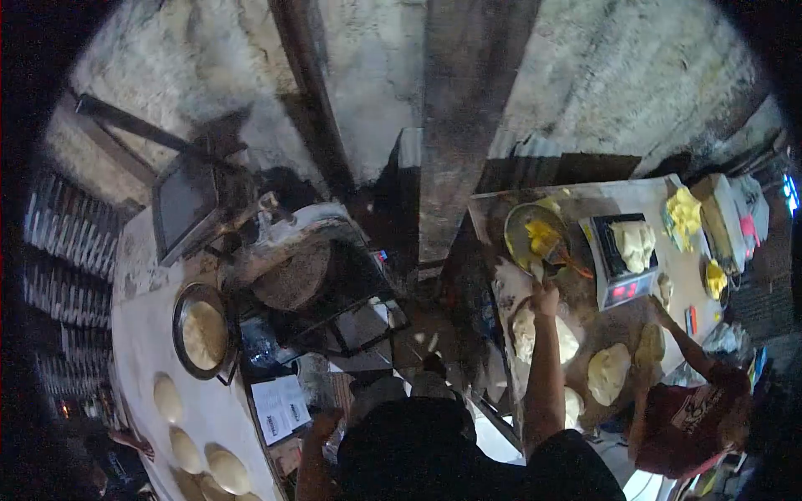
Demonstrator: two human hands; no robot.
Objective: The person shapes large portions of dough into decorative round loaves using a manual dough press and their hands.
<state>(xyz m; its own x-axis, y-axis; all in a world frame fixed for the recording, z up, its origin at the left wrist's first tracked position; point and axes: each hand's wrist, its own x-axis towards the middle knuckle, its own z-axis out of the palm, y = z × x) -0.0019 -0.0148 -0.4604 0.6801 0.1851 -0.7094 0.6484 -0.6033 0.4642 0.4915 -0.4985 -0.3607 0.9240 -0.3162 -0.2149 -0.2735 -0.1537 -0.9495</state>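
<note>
Right hand [545, 299] reaches forward over the right-hand table [585, 316], at the near edge of a bowl [515, 240]; its grip looks partly curled, but cannot tell whether it is closed on the pale piece at the fingers or on the rim. Bowl sits near the table's left edge and holds yellow paste [539, 232], with an orange-ended tool [578, 265] lying across its right side. Left hand [326, 424] is low beside the body, near a printed sheet [279, 407]; its grip and any contents cannot be made out. Sheet: several lines of type plus a bold dark word appearing twice, too blurred to read. Right of the bowl, a scale [618, 292] carries dough [633, 245]; red digits lit, not legible. Beyond it, a yellow bag [683, 214], no label readable. Co-worker's hand [660, 311] is near the scale's front corner; dark red shirt [697, 413] bears pale lettering, illegible. Left-hand table [138, 334]: black pan [179, 330] containing a flat round, other rounds [168, 398] lying nearer.
</note>
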